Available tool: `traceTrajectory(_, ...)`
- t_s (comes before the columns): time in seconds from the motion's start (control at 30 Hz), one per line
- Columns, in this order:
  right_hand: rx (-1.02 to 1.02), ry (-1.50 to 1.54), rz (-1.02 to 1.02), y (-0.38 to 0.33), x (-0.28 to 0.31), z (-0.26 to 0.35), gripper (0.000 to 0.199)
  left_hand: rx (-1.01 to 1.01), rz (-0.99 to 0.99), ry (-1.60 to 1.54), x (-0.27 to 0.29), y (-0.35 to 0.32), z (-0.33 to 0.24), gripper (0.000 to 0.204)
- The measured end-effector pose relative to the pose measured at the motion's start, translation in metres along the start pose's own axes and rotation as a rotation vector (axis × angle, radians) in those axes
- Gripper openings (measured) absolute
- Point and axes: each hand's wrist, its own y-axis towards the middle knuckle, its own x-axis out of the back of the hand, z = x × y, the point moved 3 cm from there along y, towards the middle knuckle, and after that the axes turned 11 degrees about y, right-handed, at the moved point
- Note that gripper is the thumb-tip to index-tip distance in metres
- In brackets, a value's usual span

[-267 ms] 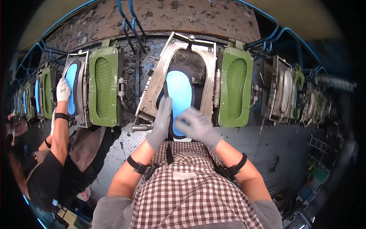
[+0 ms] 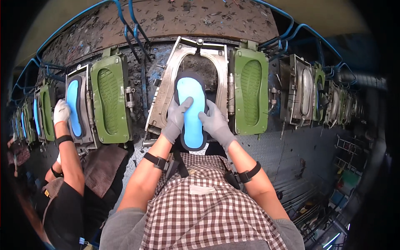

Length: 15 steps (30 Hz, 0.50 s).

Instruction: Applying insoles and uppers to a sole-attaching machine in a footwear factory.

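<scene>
In front of me I hold a blue insole (image 2: 193, 121) with a dark rim, its long axis pointing away from me. My left hand (image 2: 176, 121), in a grey glove, grips its left edge, thumb lying on the blue face. My gloved right hand (image 2: 215, 126) closes on the opposite edge, with the thumb on top. Beyond and partly beneath the insole lies a metal mould frame (image 2: 166, 93) with a foot-shaped opening. Hinged to its right is a green mould plate (image 2: 251, 98) with a patterned sole-shaped hollow.
Another green mould plate (image 2: 109, 100) stands to the left. Beside it a co-worker's white-gloved hand (image 2: 61, 111) touches a second blue insole (image 2: 73, 106) in a mould. More moulds (image 2: 306, 91) line both sides. Blue bent pipes (image 2: 121, 16) rise behind.
My right hand, blurred over the insole's lower part before, now grips its right edge. My left thumb has come onto the blue face. The co-worker's hand has moved lower along the other insole.
</scene>
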Motion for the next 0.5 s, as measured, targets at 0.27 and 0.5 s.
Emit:
traceTrajectory(0.27,0.346,0.048,-0.267,0.013,0.015,-0.013,0.065,-0.213,0.086,0.135,-0.038,0.04,-0.031,0.079)
traceTrajectory(0.5,0.418,-0.279,-0.255,0.056,0.06,0.021,0.056,-0.243,-0.181,0.345,-0.069,0.081,-0.022,0.094)
